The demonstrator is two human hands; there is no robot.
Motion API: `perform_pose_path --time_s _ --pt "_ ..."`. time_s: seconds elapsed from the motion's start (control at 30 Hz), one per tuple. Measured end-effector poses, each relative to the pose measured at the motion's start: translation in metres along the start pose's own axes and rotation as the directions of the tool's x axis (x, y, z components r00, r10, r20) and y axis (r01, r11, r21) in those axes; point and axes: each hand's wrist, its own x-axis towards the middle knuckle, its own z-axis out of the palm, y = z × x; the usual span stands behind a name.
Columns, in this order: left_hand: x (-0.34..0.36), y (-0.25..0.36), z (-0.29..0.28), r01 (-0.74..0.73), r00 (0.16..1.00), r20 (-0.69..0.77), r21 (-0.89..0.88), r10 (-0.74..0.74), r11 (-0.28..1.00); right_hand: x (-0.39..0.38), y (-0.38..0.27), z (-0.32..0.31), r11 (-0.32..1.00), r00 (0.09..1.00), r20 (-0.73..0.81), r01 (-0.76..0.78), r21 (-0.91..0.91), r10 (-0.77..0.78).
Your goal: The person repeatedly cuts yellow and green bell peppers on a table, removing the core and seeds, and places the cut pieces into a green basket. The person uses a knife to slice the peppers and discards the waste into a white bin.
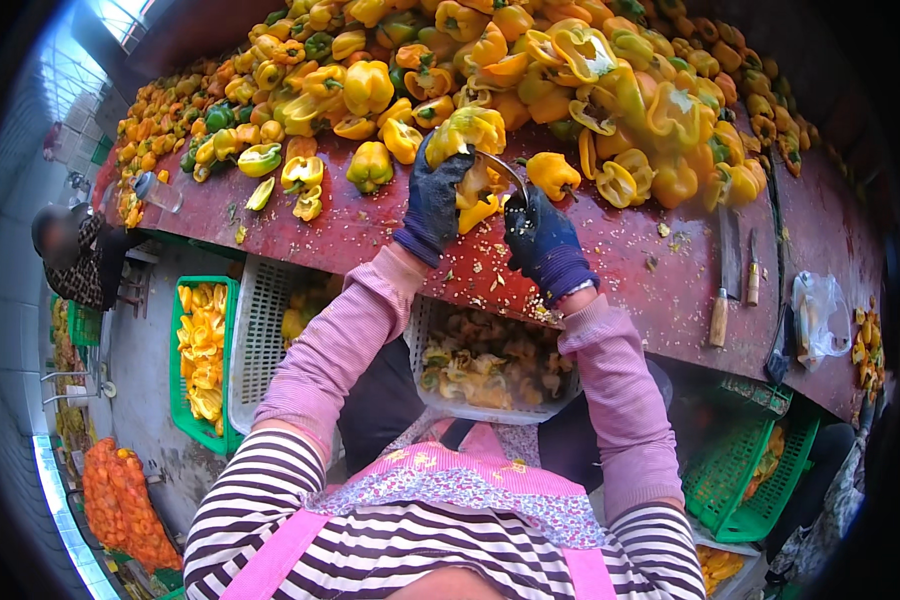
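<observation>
My left hand, in a dark blue glove, is closed around a yellow bell pepper just above the red table. The pepper looks cut, with orange-yellow flesh hanging below. In my right hand, also gloved, is a curved metal blade, its bow reaching left to the pepper. The tool's grip is hidden in my fist. Beside my right hand lies a whole orange-yellow pepper. Left of my left hand sit a yellow-green pepper and cut halves. Pale seeds are scattered under both hands.
A large pepper heap covers the table's far side. Two wooden-handled knives and a plastic bag lie at right. Below the edge sits a pale bin with scraps. Green crates stand on both sides; a person is at far left.
</observation>
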Motion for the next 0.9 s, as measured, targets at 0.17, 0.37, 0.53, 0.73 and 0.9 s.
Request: perform_pose_path --time_s 0.17,0.37,0.53,0.73,0.9 --pt "-0.002 0.004 -0.003 0.072 0.997 -0.012 -0.125 -0.075 0.99 -0.002 -0.018 -0.003 0.888 0.887 0.412 -0.348 0.301 0.208" --pt "0.012 0.002 -0.008 0.328 0.922 -0.022 -0.483 -0.386 0.812 -0.018 -0.024 0.012 0.838 0.803 0.56 -0.438 0.327 0.202" --pt "0.016 -0.022 -0.067 0.405 0.828 0.032 -0.724 -0.559 0.559 -0.026 0.022 0.019 0.852 0.862 0.097 0.506 -0.131 -0.497" --pt "0.0 0.037 -0.111 0.307 0.915 0.086 -0.784 -0.395 0.539 -0.041 -0.007 0.018 0.836 0.846 0.46 0.443 -0.324 -0.27" --pt "-0.019 0.074 -0.12 0.289 0.938 0.114 -0.782 -0.328 0.553 -0.007 -0.011 -0.016 0.988 0.923 0.374 -0.13 0.083 0.09"
